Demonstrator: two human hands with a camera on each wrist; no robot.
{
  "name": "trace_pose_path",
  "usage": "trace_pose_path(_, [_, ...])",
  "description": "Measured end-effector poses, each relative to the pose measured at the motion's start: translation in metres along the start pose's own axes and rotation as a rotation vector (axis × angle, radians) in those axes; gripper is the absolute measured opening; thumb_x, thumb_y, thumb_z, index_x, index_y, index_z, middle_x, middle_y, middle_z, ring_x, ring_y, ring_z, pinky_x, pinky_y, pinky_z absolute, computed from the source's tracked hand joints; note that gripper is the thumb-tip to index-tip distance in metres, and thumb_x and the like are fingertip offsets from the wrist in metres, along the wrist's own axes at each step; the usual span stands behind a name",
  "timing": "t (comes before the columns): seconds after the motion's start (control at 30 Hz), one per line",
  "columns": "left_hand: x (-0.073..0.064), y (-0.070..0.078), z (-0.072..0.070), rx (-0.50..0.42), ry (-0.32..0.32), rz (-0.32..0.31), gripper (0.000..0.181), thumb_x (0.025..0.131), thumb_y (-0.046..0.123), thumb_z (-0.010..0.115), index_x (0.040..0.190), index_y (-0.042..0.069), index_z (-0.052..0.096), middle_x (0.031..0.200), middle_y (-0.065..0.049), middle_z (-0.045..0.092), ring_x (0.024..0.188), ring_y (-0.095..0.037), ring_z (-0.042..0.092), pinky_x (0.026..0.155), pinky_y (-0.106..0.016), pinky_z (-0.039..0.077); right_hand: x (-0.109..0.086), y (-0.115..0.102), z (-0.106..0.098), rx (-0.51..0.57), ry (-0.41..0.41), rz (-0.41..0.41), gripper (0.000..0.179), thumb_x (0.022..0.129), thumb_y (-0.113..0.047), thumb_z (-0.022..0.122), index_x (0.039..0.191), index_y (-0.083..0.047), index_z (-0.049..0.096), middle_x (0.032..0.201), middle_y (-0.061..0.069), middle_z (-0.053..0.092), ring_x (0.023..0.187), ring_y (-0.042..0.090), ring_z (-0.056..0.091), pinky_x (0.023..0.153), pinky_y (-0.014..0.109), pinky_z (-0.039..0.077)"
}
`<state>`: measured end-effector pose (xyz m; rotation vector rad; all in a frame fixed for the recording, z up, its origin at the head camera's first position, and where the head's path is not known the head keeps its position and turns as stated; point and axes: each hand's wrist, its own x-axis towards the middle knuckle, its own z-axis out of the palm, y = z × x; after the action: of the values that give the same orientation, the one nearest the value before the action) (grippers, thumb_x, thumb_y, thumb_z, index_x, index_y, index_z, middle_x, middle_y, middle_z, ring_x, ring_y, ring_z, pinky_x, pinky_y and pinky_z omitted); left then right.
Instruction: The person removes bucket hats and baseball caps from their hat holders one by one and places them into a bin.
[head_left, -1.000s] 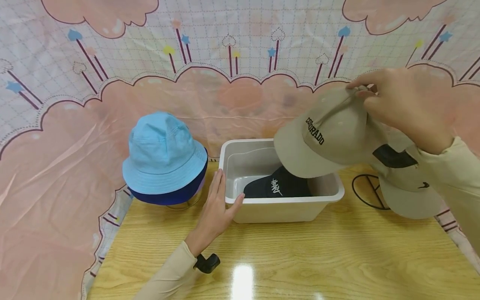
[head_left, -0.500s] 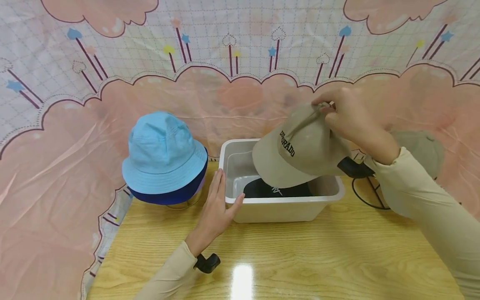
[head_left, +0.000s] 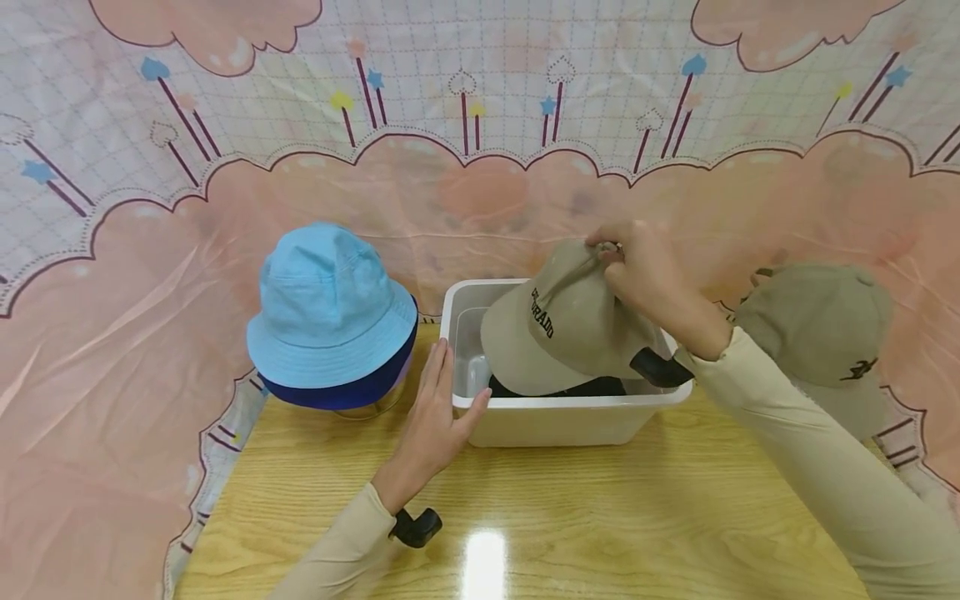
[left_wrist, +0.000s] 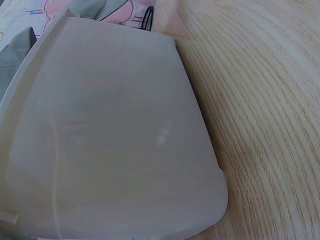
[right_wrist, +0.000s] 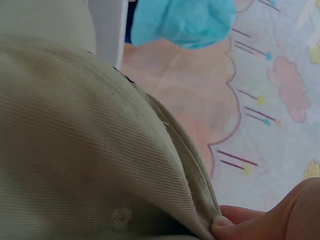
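Observation:
By the top of its crown, my right hand (head_left: 648, 271) pinches a khaki baseball cap (head_left: 577, 325) with dark "COLORADO" lettering. The cap hangs brim-forward in the mouth of a pale plastic bin (head_left: 555, 423). Below its brim shows part of a black cap (head_left: 603, 387) in the bin; the rest is hidden. In the right wrist view, thumb and finger (right_wrist: 240, 222) nip the folded khaki cloth. My left hand (head_left: 431, 421) rests on the bin's left front corner, fingers straight along the rim, thumb over the front edge. The left wrist view shows the bin's wall (left_wrist: 115, 125).
Left of the bin, a light blue bucket hat (head_left: 322, 292) sits over a dark blue one (head_left: 337, 395) on a stand. Another khaki cap (head_left: 817, 325) stands at the right, partly behind my right sleeve (head_left: 810, 467). A patterned cloth (head_left: 480, 200) hangs behind the wooden table (head_left: 570, 517).
My right hand has carried the khaki cap left and down, from above the bin's right side into its mouth, covering most of the black cap. My left hand has stayed on the rim.

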<state>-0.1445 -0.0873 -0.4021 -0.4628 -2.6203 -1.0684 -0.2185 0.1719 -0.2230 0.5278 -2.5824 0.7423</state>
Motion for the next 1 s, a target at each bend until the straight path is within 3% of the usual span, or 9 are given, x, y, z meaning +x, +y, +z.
trace_pose_path(0.2, [0.000, 0.000, 0.001, -0.005, 0.009, 0.008, 0.084, 0.094, 0.052, 0.048, 0.147, -0.007, 0.019, 0.157, -0.014, 0.009, 0.144, -0.026, 0.007, 0.109, -0.048, 0.022, -0.006, 0.006, 0.020, 0.014, -0.055, 0.009, 0.035, 0.074, 0.014, 0.045, 0.097, 0.005, 0.070, 0.096, 0.020, 0.068, 0.070, 0.027, 0.055, 0.065, 0.039, 0.044])
trace_pose_path(0.37, [0.000, 0.000, 0.002, -0.007, 0.026, 0.025, 0.083, 0.094, 0.049, 0.050, 0.147, -0.008, 0.021, 0.156, -0.016, 0.011, 0.143, -0.028, 0.009, 0.106, -0.051, 0.026, -0.011, 0.016, 0.037, 0.004, -0.099, -0.003, 0.030, 0.076, 0.014, 0.048, 0.094, 0.005, 0.071, 0.094, 0.019, 0.069, 0.089, 0.030, 0.063, 0.075, 0.042, 0.048])
trace_pose_path(0.57, [0.000, 0.000, 0.002, -0.002, 0.039, 0.033, 0.082, 0.094, 0.047, 0.052, 0.146, -0.008, 0.022, 0.156, -0.016, 0.012, 0.143, -0.030, 0.011, 0.105, -0.051, 0.028, -0.019, 0.020, 0.050, 0.024, -0.146, 0.010, 0.030, 0.076, 0.015, 0.049, 0.094, 0.004, 0.070, 0.091, 0.018, 0.069, 0.083, 0.028, 0.063, 0.066, 0.037, 0.045])
trace_pose_path(0.73, [-0.001, 0.000, 0.002, 0.004, 0.039, 0.027, 0.083, 0.093, 0.048, 0.052, 0.146, -0.008, 0.022, 0.156, -0.016, 0.012, 0.142, -0.032, 0.012, 0.105, -0.052, 0.028, -0.026, 0.021, 0.053, 0.063, -0.187, 0.045, 0.027, 0.078, 0.014, 0.052, 0.095, 0.004, 0.070, 0.090, 0.018, 0.069, 0.079, 0.027, 0.063, 0.065, 0.036, 0.047])
trace_pose_path(1.0, [-0.002, 0.003, 0.003, 0.012, 0.035, 0.025, 0.082, 0.093, 0.048, 0.052, 0.146, -0.009, 0.022, 0.156, -0.016, 0.012, 0.142, -0.032, 0.012, 0.106, -0.051, 0.027, -0.028, 0.019, 0.049, 0.164, -0.241, 0.094, 0.024, 0.083, 0.009, 0.052, 0.100, 0.004, 0.068, 0.095, 0.019, 0.067, 0.088, 0.030, 0.063, 0.066, 0.036, 0.048])
